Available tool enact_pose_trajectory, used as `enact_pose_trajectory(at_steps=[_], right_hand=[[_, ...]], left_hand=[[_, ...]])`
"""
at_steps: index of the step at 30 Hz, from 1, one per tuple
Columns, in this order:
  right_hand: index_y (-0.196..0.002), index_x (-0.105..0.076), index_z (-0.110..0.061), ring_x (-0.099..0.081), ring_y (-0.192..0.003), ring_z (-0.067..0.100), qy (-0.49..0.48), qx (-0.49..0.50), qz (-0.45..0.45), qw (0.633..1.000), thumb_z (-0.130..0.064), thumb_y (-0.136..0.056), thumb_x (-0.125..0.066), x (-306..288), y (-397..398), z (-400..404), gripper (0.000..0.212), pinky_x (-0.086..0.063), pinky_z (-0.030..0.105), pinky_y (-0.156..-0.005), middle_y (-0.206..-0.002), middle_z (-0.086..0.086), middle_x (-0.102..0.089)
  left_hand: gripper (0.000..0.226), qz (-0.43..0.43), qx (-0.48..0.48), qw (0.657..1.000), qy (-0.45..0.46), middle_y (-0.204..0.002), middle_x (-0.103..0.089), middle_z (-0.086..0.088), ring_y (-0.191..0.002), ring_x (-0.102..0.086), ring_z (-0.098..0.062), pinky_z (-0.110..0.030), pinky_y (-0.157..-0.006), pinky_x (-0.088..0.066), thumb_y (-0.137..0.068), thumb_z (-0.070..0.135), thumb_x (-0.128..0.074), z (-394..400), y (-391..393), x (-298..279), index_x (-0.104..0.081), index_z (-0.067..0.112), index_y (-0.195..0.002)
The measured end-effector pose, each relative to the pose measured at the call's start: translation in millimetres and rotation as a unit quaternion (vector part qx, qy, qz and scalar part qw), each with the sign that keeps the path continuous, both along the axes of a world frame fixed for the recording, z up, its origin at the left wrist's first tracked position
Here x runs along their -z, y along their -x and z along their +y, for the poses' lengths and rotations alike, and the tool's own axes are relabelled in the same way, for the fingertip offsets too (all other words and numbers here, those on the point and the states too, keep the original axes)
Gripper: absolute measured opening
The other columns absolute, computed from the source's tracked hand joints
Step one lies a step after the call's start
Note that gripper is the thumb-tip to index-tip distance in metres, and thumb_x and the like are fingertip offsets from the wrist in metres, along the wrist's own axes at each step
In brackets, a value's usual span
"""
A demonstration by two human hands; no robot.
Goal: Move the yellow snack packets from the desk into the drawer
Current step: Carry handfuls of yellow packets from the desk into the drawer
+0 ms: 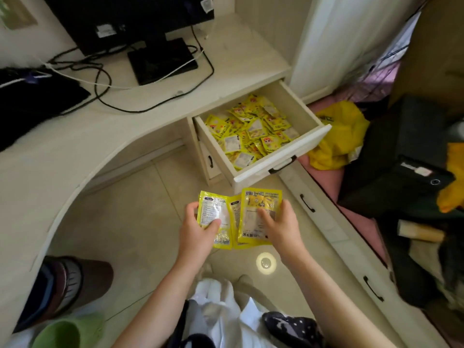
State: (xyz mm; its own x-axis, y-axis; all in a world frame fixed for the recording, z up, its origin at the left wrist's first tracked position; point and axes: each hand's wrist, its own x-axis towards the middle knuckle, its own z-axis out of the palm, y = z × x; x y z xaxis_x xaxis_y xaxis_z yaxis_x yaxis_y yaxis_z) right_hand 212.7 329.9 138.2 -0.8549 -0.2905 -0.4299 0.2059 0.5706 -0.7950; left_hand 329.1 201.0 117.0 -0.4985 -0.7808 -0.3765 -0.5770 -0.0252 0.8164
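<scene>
A fan of yellow snack packets hangs over the floor, just in front of the open drawer. My left hand grips the left packets, thumb on top. My right hand holds the rightmost packet, its fingers lying over the print. Inside the white drawer lies a heap of several more yellow packets. The curved cream desk runs along the left and back; I see no yellow packets on its visible surface.
A black monitor, its base and several cables sit on the desk. A black bag lies at the left. A yellow plastic bag and dark clutter crowd the right. Closed drawers line the low unit.
</scene>
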Motion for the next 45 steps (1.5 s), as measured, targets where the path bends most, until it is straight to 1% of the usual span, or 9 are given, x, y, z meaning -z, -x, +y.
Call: enact_pose_trajectory(at_steps=[5,13,22,32,34,37,40,42,45], right_hand=[[-0.098,-0.05,-0.015,-0.062,-0.093,0.025,0.016,0.067,-0.02,0.997,-0.025,-0.087,-0.063,5.0,42.7,19.3,0.019,-0.053,0.051,-0.085,-0.093,0.001,-0.062],[-0.1,-0.049,-0.018,-0.061,-0.095,0.022,0.007,0.066,-0.017,0.998,-0.025,-0.089,-0.06,6.4,133.1,-8.5,0.018,-0.054,0.047,-0.083,-0.09,-0.007,-0.057],[-0.108,-0.048,-0.009,-0.06,-0.1,0.032,-0.036,0.0,0.01,0.999,-0.025,-0.09,-0.061,4.8,237.6,-81.3,0.028,-0.053,0.05,-0.083,-0.107,0.013,-0.062],[-0.102,-0.045,-0.006,-0.063,-0.084,0.028,-0.069,-0.117,0.014,0.991,-0.027,-0.092,-0.059,20.8,330.6,-125.5,0.026,-0.053,0.034,-0.059,-0.091,0.007,-0.061],[-0.104,-0.045,-0.008,-0.059,-0.076,0.022,-0.076,-0.148,0.01,0.986,-0.027,-0.093,-0.058,28.5,348.4,-132.8,0.025,-0.05,0.026,-0.054,-0.083,0.001,-0.057],[-0.126,-0.043,-0.007,-0.059,-0.078,0.015,-0.089,-0.193,-0.008,0.977,-0.03,-0.092,-0.059,42.4,374.1,-143.6,0.044,-0.049,0.028,-0.062,-0.093,-0.001,-0.059],[-0.142,-0.034,-0.009,-0.054,-0.118,0.024,-0.093,-0.234,-0.043,0.967,-0.033,-0.091,-0.059,64.0,398.7,-153.8,0.062,-0.049,0.036,-0.092,-0.133,0.006,-0.053],[-0.145,-0.031,-0.011,-0.048,-0.128,0.025,-0.096,-0.252,-0.063,0.961,-0.034,-0.09,-0.06,82.1,414.2,-162.3,0.067,-0.046,0.044,-0.102,-0.142,0.007,-0.047],[-0.139,-0.04,-0.012,-0.057,-0.118,0.025,-0.103,-0.272,-0.092,0.952,-0.033,-0.087,-0.064,107.1,432.4,-180.4,0.06,-0.052,0.044,-0.094,-0.133,0.006,-0.056]], left_hand=[[0.042,0.007,0.011,1.0,-0.018,-0.092,-0.061,0.01,-0.082,-0.066,-0.018,-0.042,-0.076,-0.056,-0.079,0.012,-0.07,9.2,52.7,3.2,-0.044,0.03,-0.107],[0.039,0.051,0.005,0.998,-0.046,-0.095,-0.06,0.009,-0.08,-0.064,-0.013,-0.031,-0.071,-0.053,-0.085,0.012,-0.067,-20.3,139.4,6.6,-0.041,0.024,-0.112],[0.059,0.008,0.018,0.998,-0.054,-0.122,-0.059,-0.004,-0.106,-0.062,-0.024,-0.05,-0.089,-0.052,-0.07,0.047,-0.067,-86.7,229.4,9.5,-0.039,0.034,-0.121],[0.051,0.002,-0.008,0.999,-0.052,-0.123,-0.054,-0.002,-0.096,-0.058,-0.007,-0.031,-0.086,-0.048,-0.086,0.025,-0.067,-119.7,297.9,30.4,-0.041,0.02,-0.13],[0.05,-0.004,-0.035,0.998,-0.052,-0.116,-0.057,0.0,-0.092,-0.058,0.0,-0.019,-0.078,-0.047,-0.087,0.023,-0.066,-120.2,309.9,36.2,-0.041,0.017,-0.13],[0.051,-0.031,-0.083,0.995,-0.045,-0.111,-0.057,0.002,-0.092,-0.058,0.002,-0.01,-0.08,-0.045,-0.087,0.021,-0.066,-118.0,327.3,44.6,-0.042,0.012,-0.131],[0.056,-0.036,-0.141,0.988,-0.053,-0.13,-0.054,-0.007,-0.115,-0.055,-0.022,-0.035,-0.098,-0.044,-0.086,0.024,-0.067,-112.6,344.8,57.5,-0.04,0.014,-0.134],[0.058,-0.046,-0.186,0.979,-0.075,-0.132,-0.052,-0.006,-0.116,-0.054,-0.022,-0.029,-0.089,-0.041,-0.088,0.024,-0.065,-109.4,355.8,68.2,-0.038,0.013,-0.137],[0.063,-0.081,-0.206,0.972,-0.08,-0.137,-0.043,0.002,-0.118,-0.05,-0.02,-0.014,-0.072,-0.04,-0.089,0.029,-0.063,-110.1,370.0,85.0,-0.033,0.012,-0.142]])
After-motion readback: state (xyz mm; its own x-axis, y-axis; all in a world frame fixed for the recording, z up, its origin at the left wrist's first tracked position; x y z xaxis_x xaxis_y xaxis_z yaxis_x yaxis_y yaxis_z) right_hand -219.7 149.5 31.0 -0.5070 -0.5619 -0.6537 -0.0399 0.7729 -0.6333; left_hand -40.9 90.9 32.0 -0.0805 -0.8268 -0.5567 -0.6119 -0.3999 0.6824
